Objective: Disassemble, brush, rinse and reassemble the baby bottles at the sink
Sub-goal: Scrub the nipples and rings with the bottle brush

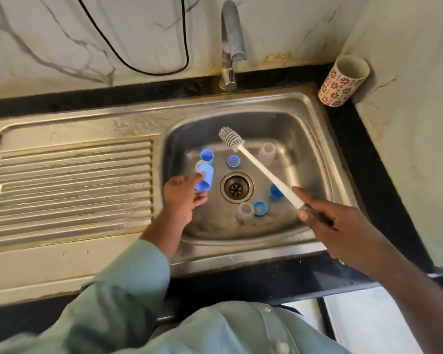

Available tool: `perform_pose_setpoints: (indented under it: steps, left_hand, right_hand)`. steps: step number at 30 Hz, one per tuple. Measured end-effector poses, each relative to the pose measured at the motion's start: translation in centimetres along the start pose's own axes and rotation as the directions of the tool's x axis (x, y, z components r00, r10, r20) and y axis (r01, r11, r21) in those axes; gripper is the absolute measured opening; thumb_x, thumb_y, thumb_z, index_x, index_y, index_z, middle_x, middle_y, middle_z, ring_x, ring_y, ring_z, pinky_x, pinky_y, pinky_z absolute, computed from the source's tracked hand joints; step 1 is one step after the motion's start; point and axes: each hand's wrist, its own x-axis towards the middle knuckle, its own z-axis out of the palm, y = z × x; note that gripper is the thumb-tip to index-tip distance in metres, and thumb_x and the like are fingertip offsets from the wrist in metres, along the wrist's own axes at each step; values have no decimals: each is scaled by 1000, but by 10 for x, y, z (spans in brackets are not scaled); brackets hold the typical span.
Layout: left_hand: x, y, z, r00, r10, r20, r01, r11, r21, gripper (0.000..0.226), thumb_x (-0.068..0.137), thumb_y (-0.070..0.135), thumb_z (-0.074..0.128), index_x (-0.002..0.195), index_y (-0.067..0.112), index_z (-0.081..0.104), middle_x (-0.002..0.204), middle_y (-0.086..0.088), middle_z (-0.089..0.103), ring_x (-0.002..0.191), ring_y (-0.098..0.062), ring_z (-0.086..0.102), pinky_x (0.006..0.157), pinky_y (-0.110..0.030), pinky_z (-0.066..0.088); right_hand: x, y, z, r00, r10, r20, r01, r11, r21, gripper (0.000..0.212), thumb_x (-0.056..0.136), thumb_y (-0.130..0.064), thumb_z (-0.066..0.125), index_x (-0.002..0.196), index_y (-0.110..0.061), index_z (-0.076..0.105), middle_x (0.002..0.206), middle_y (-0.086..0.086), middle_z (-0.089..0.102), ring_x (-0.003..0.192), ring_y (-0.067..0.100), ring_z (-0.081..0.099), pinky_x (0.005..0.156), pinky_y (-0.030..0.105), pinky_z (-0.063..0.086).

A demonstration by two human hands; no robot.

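left hand — fingers hold blue bottle | right hand — fingers grip brush over sink

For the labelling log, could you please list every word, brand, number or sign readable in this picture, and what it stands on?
None can be read.
White ceramic cup with red flowers: pattern only, no lettering.
Steel tap, white bottle brush, small blue bottle in the left hand: no marks visible.

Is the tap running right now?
Off, as far as I can see: no stream falls from the tap spout into the sink.
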Motion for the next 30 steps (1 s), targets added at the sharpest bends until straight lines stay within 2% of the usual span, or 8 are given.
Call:
perform_pose_setpoints:
  steps: [4,7,12,16,18,21,24,30]
  left_hand:
    - [-20,36,-20,980,-126,157,193,809,-555,17,94,24,66,96,7,60,87,-13,65,73,-21,68,70,-31,61]
    - [-28,52,-26,977,-59,206,174,781,-600,20,94,22,65,100,4,59,90,-12,65,73,-18,70,66,-28,61]
    - [-41,68,-29,958,-15,285,174,823,-541,22,94,23,63,104,4,58,91,-13,65,79,-22,70,85,-32,58]
    - [-49,72,-23,948,39,315,136,846,-515,16,94,19,62,99,4,63,85,-13,74,80,-22,73,81,-31,60]
    - [-45,77,-25,957,86,276,88,824,-560,15,94,15,63,102,3,62,89,-13,72,80,-21,72,83,-32,60]
    - [-39,76,-30,971,95,218,58,796,-603,23,92,15,65,110,1,58,94,-16,69,82,-23,71,80,-31,59]
    - [-45,68,-31,955,146,258,34,812,-583,17,93,15,64,104,2,61,89,-15,73,81,-22,73,77,-32,62]
    - [-48,66,-30,950,163,268,24,813,-581,22,94,17,62,110,1,60,89,-15,74,79,-21,74,75,-29,62]
  right_hand:
    - [-18,-13,-5,991,-110,71,121,977,-177,48,89,-42,56,120,-74,37,57,-16,53,42,9,41,43,26,38]
    - [-21,-26,-11,979,-171,109,198,923,-331,45,83,-59,45,121,-79,30,63,-25,55,43,10,47,39,18,37]
    - [-5,-40,-12,911,-412,36,344,707,-619,53,80,-31,71,131,-36,58,63,-15,52,40,4,39,34,28,43]
    - [13,-58,4,901,-418,-113,195,625,-756,40,83,-31,69,123,-27,67,78,-2,57,43,16,48,37,28,41]
    - [10,-71,15,972,-184,-143,55,778,-625,34,93,-39,57,126,-37,61,78,-13,59,53,9,54,46,28,46]
    - [2,-71,23,990,63,130,-55,996,-63,18,98,-30,53,107,-31,68,56,-30,56,44,3,44,44,16,34]
    - [7,-66,12,978,108,176,-152,955,256,23,97,-23,56,112,-35,68,65,1,55,50,16,37,44,27,31]
    - [-2,-60,24,976,46,211,-73,990,123,20,98,-31,52,109,-45,62,59,-7,54,45,4,41,43,19,35]
